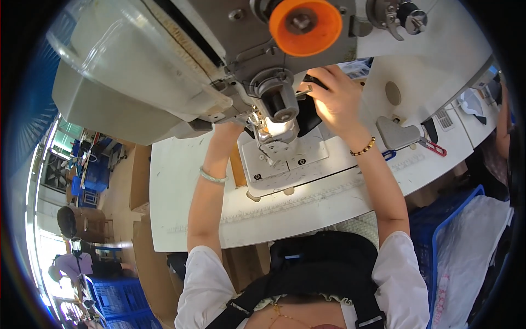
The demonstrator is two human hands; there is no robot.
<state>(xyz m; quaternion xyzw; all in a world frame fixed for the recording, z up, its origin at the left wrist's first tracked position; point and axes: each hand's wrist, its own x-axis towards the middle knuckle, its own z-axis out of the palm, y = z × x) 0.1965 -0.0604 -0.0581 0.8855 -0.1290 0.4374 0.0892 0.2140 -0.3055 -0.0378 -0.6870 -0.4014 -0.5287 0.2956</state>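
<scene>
A sewing machine [137, 71] with an orange round knob [307, 27] fills the upper part of the view. My right hand [337, 98] is at the right of the machine head, its fingers curled on a black piece of material [309, 118] that lies behind the needle area. My left hand [227, 130] reaches in at the left of the lit needle area; the machine head hides its fingers. Below the needle is the pale metal bed plate [312, 156].
On the white table [181, 203], at the right, lie a grey flat plate [395, 134], a red-handled tool [434, 147] and a blue-handled one [389, 155]. A blue crate [433, 219] with white sheeting stands at the right. Cardboard boxes [150, 268] stand at the left; other people are nearby.
</scene>
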